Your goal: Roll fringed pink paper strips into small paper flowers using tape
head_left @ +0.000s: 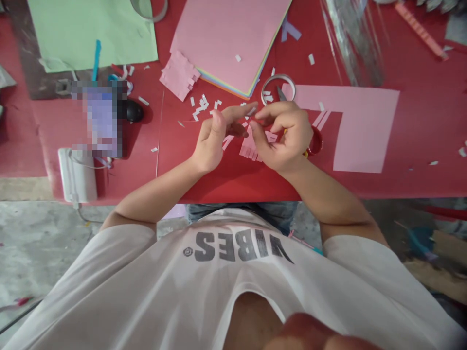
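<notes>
My left hand (pixel 215 138) and my right hand (pixel 282 136) meet at the fingertips above the red table. A small white strip (pixel 251 111) sits at the tips, pinched by my right fingers. My left index reaches it, but the contact is unclear. Beneath my hands lies a fringed pink paper (pixel 251 150). Scissors with a grey blade (pixel 281 94) and a red handle loop (pixel 315 141) lie partly hidden under my right hand. I cannot tell if that hand holds them. A narrow tape roll (pixel 278 87) stands just beyond, with white scraps (pixel 200 106) scattered to the left.
A stack of coloured paper (pixel 229 43), a green sheet (pixel 91 34) and a cut pink sheet (pixel 365 129) lie on the table. A black mouse (pixel 134 111), a white charger (pixel 77 175) and a pixelated object (pixel 100 119) stand left. The table's near edge runs below my forearms.
</notes>
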The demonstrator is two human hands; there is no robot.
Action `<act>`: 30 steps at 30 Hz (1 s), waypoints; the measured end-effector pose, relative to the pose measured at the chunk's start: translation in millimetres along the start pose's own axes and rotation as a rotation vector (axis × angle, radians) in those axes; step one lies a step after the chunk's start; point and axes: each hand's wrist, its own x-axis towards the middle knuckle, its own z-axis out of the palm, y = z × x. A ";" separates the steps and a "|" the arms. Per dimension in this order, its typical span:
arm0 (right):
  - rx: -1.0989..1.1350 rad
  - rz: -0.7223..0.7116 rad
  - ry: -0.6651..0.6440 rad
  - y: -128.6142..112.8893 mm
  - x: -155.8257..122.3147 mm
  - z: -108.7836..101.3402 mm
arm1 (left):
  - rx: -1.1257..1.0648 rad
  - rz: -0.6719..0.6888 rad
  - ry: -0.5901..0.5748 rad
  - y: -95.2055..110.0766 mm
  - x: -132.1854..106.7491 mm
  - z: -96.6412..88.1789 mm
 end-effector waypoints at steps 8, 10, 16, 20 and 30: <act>0.012 0.023 0.042 2.5 5.8 0.5 | 0.113 0.050 -0.107 -4.7 -3.3 -3.5; 0.049 -0.026 0.057 8.2 4.3 0.9 | 0.135 0.073 -0.129 -5.9 -2.3 -5.7; -0.071 0.219 -0.130 7.7 -9.2 -3.6 | 0.134 0.098 -0.172 -11.6 -1.4 -6.7; -0.176 0.361 -0.224 -2.8 -14.2 -6.9 | 0.116 0.068 -0.153 -8.4 -1.9 -2.8; -0.097 0.317 -0.134 -1.9 -8.1 -5.1 | 0.211 0.020 -0.087 6.7 -3.2 3.2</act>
